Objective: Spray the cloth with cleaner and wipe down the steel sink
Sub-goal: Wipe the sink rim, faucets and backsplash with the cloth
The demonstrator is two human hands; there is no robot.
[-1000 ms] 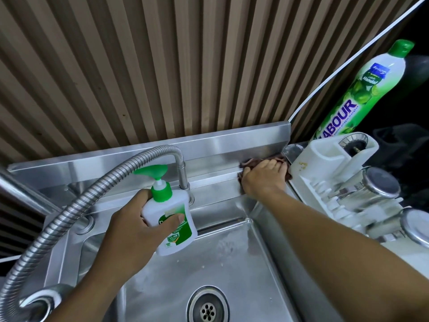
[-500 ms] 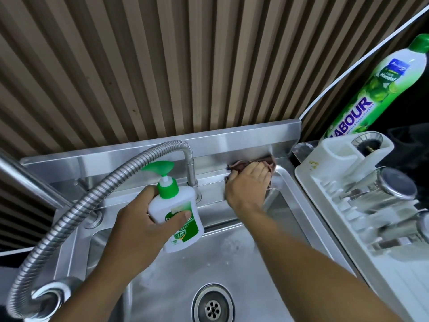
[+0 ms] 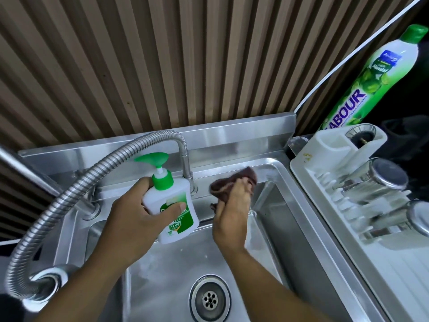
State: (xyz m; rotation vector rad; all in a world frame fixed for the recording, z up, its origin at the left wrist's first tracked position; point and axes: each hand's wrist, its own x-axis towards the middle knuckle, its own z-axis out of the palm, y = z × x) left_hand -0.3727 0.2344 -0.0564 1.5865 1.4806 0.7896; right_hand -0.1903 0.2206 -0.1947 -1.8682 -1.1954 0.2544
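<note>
My left hand grips a white pump bottle with a green pump head, held upright over the left half of the steel sink. My right hand holds a bunched dark brown cloth, lifted just off the sink's back ledge, right of the bottle. The cloth's lower part is hidden behind my fingers. The sink basin lies below both hands, with its round drain at the bottom centre.
A flexible steel faucet hose arcs from the lower left to a spout behind the bottle. On the right stands a white dish rack holding steel cups. A tall green dish-soap bottle leans behind it. A slatted wall rises behind.
My right hand has moved left along the back ledge from the right corner and now lifts the cloth, bunched, beside the bottle. The left hand still holds the bottle.
</note>
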